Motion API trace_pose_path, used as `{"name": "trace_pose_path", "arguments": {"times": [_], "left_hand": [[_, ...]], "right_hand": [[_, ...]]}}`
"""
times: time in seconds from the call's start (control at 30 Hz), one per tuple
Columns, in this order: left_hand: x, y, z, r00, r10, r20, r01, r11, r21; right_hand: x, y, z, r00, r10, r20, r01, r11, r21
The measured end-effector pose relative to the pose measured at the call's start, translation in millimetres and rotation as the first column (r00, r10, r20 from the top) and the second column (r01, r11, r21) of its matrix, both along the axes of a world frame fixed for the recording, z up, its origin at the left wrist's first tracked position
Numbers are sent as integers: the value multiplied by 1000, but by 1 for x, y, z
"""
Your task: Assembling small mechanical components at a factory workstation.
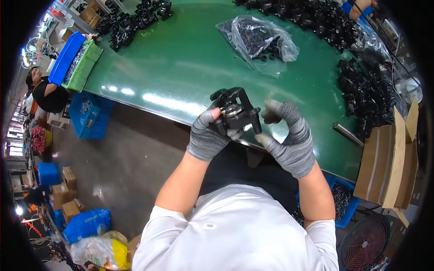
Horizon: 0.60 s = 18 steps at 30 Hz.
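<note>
My left hand (208, 133), in a grey knit glove with a bare thumb tip, grips a black bracket-like part (244, 115) with a shiny metal ring (233, 110) in its middle. The part is held above the table's near edge. Just to its right is my gloved right hand (291, 137), its thumb apart from the curled fingers. Something small and dark shows at those fingers, too unclear to name. Farther back on the green table (181, 58) lies a clear plastic bag (289, 47) holding many small black pieces (255, 38).
Black assembled parts are heaped at the back left (131, 25) and along the right (361, 97). A metal rod (348, 134) lies near the right edge, beside an open cardboard box (379, 158). A green bin (86, 65) stands far left, near a person (47, 95). A fan (364, 244) is lower right.
</note>
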<state>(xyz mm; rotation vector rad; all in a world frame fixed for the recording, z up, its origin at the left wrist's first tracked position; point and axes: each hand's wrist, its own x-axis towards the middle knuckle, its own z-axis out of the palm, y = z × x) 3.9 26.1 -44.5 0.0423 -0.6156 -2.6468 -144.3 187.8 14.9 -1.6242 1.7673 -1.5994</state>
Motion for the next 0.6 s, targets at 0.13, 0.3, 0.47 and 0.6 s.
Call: {"name": "trace_pose_path", "arguments": {"times": [0.13,0.3,0.47,0.6], "left_hand": [[-2,7,9,993,21,118,-14,998,-58],[1,2,0,997,-79,20,81,990,-112],[-2,7,9,993,14,118,0,993,-119],[-4,4,6,987,34,159,-13,991,-130]], "right_hand": [[-4,1,4,973,-2,-232,17,998,60],[-8,0,15,936,36,-350,-24,999,37],[-11,2,12,937,56,-345,-26,996,91],[-15,1,7,943,74,-326,-40,993,108]]}}
